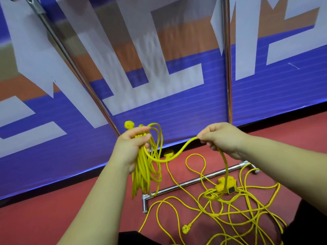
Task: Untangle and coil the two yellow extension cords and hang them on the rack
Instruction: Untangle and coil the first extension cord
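Cords, yellow: one is partly coiled, the coil (143,167) hanging from the left hand (131,147), whose fingers and thumb are curled round the top of the loops. A plug (129,125) stands up above that fist. A strand (178,152) sags from the coil across to the right hand (223,138), whose fingertips pinch it; from there it drops to the floor (53,218). The remainder lies there in a loose tangle (247,209) below the right forearm, with a socket block (226,185) among it and a second plug (185,228) nearer the person. Some loops cross the rack's base bar (191,183). Two chrome uprights (227,68) rise before a blue, white and orange banner (177,112).
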Motion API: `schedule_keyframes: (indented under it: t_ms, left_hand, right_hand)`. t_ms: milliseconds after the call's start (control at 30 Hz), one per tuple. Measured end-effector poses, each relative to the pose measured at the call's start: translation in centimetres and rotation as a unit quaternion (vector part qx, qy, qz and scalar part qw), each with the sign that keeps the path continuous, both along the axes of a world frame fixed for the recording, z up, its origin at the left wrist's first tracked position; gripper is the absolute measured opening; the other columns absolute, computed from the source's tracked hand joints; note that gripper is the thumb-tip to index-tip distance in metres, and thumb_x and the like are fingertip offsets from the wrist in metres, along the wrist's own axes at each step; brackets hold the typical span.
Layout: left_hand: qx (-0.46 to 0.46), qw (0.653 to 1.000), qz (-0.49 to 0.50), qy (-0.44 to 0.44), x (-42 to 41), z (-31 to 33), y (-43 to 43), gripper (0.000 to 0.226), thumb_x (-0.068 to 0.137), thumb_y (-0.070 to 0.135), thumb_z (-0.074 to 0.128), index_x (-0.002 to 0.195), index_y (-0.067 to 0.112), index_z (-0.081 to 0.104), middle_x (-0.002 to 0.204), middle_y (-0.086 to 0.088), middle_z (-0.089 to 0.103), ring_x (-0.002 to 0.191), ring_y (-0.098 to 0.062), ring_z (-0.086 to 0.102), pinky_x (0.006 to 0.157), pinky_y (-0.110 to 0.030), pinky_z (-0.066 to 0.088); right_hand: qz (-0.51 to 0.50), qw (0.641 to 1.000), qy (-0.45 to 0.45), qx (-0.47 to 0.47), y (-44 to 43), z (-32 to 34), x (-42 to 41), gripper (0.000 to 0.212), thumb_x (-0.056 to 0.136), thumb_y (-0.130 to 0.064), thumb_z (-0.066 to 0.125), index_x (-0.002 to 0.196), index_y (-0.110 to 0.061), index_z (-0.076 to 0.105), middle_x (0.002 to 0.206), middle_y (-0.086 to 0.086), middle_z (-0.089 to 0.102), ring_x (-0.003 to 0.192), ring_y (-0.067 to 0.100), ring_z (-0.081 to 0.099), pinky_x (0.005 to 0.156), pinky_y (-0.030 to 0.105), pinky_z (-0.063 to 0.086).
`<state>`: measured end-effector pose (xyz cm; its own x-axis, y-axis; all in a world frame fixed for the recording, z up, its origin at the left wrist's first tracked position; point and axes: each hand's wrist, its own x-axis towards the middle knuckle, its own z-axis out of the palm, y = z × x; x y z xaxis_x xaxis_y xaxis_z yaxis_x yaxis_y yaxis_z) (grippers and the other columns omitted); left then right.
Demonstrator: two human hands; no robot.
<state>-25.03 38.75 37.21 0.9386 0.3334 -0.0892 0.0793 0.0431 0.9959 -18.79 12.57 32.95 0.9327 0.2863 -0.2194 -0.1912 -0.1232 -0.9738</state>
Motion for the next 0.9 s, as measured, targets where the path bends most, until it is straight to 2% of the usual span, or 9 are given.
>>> schedule_keyframes:
  t_ms: [100, 233, 433, 600, 700, 900]
  left_hand:
    - [0.075, 0.995, -0.050, 0.031, -0.5, -0.8, -2.2, 0.022, 0.087, -0.003, 0.071, 0.104, 0.010, 0.075, 0.063, -0.010, 0.056, 0.046, -0.015, 0.049, 0.045, -0.024, 0.046]
    - [0.058, 0.992, -0.103, 0.043, -0.6, -1.9, -4.4, 0.022, 0.087, 0.001, 0.072, 0.104, 0.014, 0.076, 0.068, -0.014, 0.055, 0.046, -0.013, 0.049, 0.044, -0.024, 0.046]
    - [0.050, 0.987, -0.136, 0.066, -0.3, -3.2, -6.9, 0.028, 0.088, 0.011, 0.076, 0.115, 0.014, 0.073, 0.068, -0.011, 0.058, 0.049, -0.014, 0.050, 0.047, -0.025, 0.046]
    - [0.063, 0.991, -0.105, 0.051, 0.3, -3.3, -7.5, 0.030, 0.091, 0.017, 0.074, 0.118, 0.006, 0.069, 0.058, -0.007, 0.056, 0.045, -0.014, 0.050, 0.045, -0.025, 0.045]
    - [0.053, 0.997, -0.055, 0.011, 1.0, -2.5, -6.8, 0.018, 0.092, 0.014, 0.071, 0.110, 0.014, 0.070, 0.054, -0.004, 0.055, 0.045, -0.014, 0.049, 0.045, -0.025, 0.045]
    - [0.014, 0.996, 0.063, -0.070, 1.7, 0.1, -3.6, 0.013, 0.095, 0.009, 0.067, 0.100, 0.021, 0.069, 0.059, 0.000, 0.058, 0.045, -0.011, 0.051, 0.042, -0.024, 0.046]
  right_hand:
    - [-0.021, 1.000, -0.010, 0.000, 0.6, 0.7, -0.2, 0.006, 0.086, -0.010, 0.073, 0.083, -0.005, 0.072, 0.066, 0.008, 0.062, 0.053, 0.011, 0.052, 0.052, 0.022, 0.043]
    - [-0.033, 0.998, -0.043, 0.018, 1.3, 1.6, -0.6, 0.009, 0.085, -0.008, 0.075, 0.077, -0.009, 0.071, 0.057, 0.001, 0.060, 0.049, 0.007, 0.053, 0.051, 0.018, 0.044]
    - [-0.006, 0.995, -0.083, 0.058, 1.8, 2.9, -1.4, 0.004, 0.084, -0.007, 0.077, 0.084, -0.006, 0.073, 0.061, 0.001, 0.064, 0.052, 0.006, 0.058, 0.052, 0.016, 0.047]
    - [0.044, 0.991, -0.093, 0.080, 0.9, 3.7, -1.4, 0.005, 0.089, -0.002, 0.070, 0.087, -0.006, 0.069, 0.066, 0.004, 0.066, 0.054, 0.007, 0.059, 0.053, 0.018, 0.047]
    - [0.103, 0.986, -0.082, 0.098, 0.1, 3.8, -1.1, 0.009, 0.096, -0.001, 0.060, 0.092, -0.009, 0.060, 0.072, 0.007, 0.065, 0.059, 0.013, 0.060, 0.056, 0.021, 0.049]
    - [0.184, 0.979, -0.087, 0.025, -1.0, 2.3, -0.6, 0.009, 0.098, -0.001, 0.054, 0.094, -0.009, 0.054, 0.074, 0.008, 0.065, 0.065, 0.016, 0.059, 0.066, 0.024, 0.050]
